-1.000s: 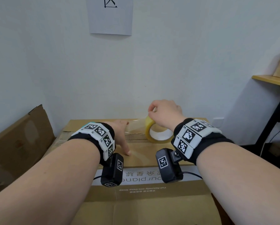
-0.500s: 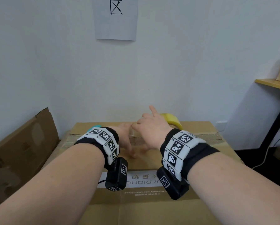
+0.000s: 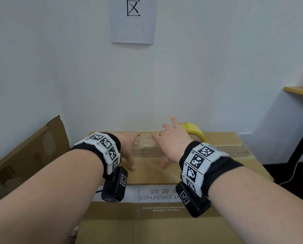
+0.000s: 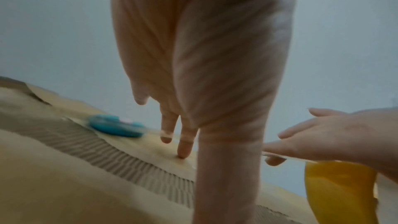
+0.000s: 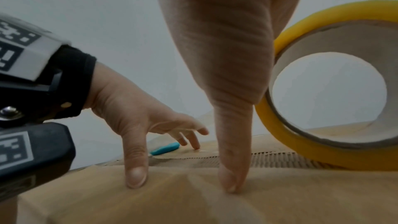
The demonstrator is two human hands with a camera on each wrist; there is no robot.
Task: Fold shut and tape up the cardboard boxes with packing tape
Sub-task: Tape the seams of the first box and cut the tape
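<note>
Both hands lie spread on top of the cardboard box (image 3: 217, 166), neither grip closed on anything. The left hand (image 3: 128, 147) has its fingers fanned wide, thumb tip pressed on the near flap and fingertips (image 4: 184, 149) touching the clear tape strip (image 3: 145, 141) that runs along the top. The right hand (image 3: 171, 143) is likewise wide, thumb planted on the flap just beside the left thumb, its fingers reaching over the strip; whether they press it or only hover is hard to tell from the blurred wrist view. The yellow tape roll (image 5: 323, 91) stands on edge on the box just right of the right hand, apart from its grip. A blue object (image 4: 116, 126), probably a small cutter, lies on the strip beyond the left fingers. A flattened carton (image 3: 24, 155) leans against the wall at left.
</note>
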